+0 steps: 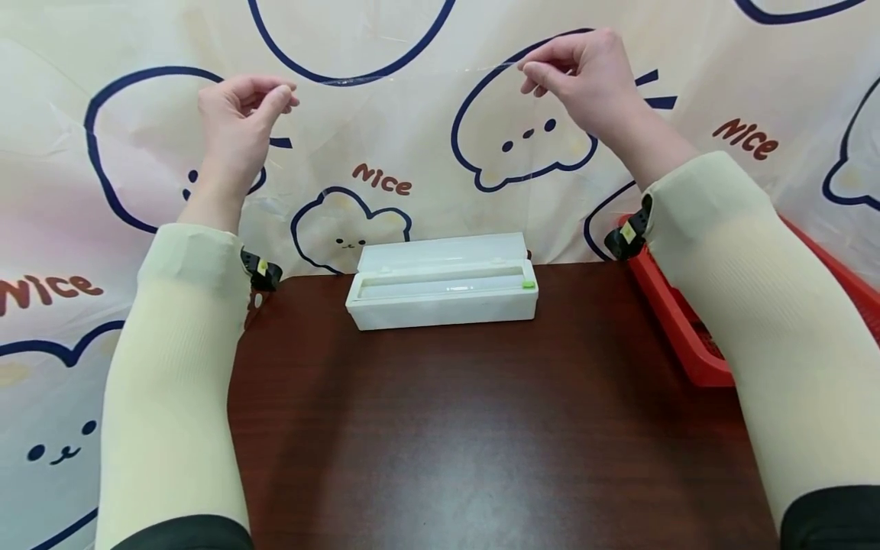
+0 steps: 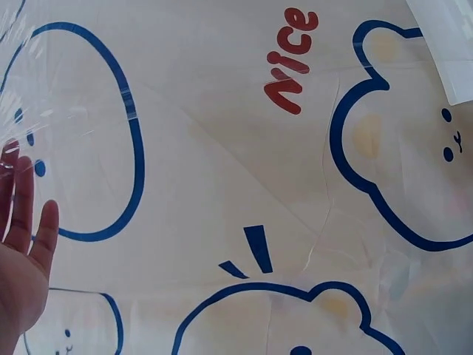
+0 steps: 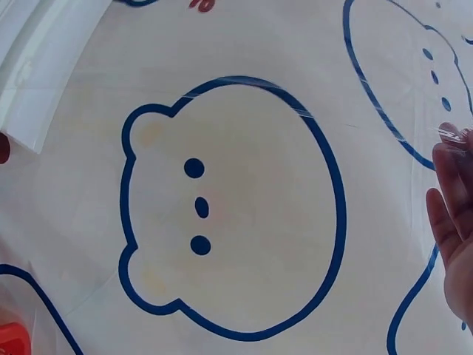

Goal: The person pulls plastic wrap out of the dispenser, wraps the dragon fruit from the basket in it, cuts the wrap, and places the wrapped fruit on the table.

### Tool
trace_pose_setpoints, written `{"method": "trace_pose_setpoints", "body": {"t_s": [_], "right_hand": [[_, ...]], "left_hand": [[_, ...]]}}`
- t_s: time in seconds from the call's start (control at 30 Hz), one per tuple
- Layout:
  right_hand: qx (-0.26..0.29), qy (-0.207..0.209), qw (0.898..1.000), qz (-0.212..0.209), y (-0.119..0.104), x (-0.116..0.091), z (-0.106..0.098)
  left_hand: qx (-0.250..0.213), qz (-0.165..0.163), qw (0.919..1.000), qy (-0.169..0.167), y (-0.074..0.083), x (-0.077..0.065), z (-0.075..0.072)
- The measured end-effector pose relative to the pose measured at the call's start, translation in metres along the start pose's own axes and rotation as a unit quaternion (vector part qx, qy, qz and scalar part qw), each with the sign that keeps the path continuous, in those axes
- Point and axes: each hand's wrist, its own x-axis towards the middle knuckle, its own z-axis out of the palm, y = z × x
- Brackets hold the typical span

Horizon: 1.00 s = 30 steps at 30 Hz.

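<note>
A sheet of clear cling film [image 1: 412, 70] stretches between my two raised hands, its upper edge faintly shining in the head view. My left hand [image 1: 241, 114] pinches one corner at the upper left; creases in the film gather at its fingertips in the left wrist view. At the upper right, my right hand [image 1: 584, 72] pinches the other corner, where the right wrist view shows bunched film. Below, at the table's back edge, stands a white cling film dispenser [image 1: 443, 309] with its lid [image 1: 443, 252] raised. A green slider [image 1: 528, 285] sits at its right end.
A red plastic basket [image 1: 687, 336] stands at the right, partly behind my right sleeve. The dark wooden table [image 1: 481, 443] extends in front of the dispenser. Behind it hangs a cream sheet [image 1: 426, 137] printed with blue outlines and red lettering.
</note>
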Motion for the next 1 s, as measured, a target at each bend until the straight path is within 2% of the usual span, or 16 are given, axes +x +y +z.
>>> {"method": "trace_pose_setpoints", "body": {"t_s": [0.23,0.5,0.7,0.8,0.9,1.0], "right_hand": [[0.013,0.005,1.000,-0.010,-0.001,-0.001,-0.002],[0.036,0.020,0.999,-0.003,-0.003,-0.001,-0.006],[0.076,0.015,0.997,0.005,-0.006,-0.004,-0.006],[0.098,0.010,0.995,-0.005,-0.008,-0.008,-0.006],[0.116,0.001,0.993,-0.022,-0.009,-0.014,-0.006],[0.127,-0.010,0.991,-0.041,-0.009,-0.021,-0.007]], "left_hand": [[-0.016,0.010,0.9998,0.006,-0.006,0.004,-0.001],[-0.032,0.018,0.9992,0.012,-0.001,0.003,0.001],[-0.060,0.030,0.9977,0.005,-0.006,0.000,-0.006],[-0.076,0.027,0.9967,0.000,-0.005,-0.004,-0.011],[-0.135,0.021,0.9906,-0.014,-0.004,-0.011,-0.014],[-0.191,0.025,0.9807,-0.034,-0.004,-0.020,-0.017]]}}
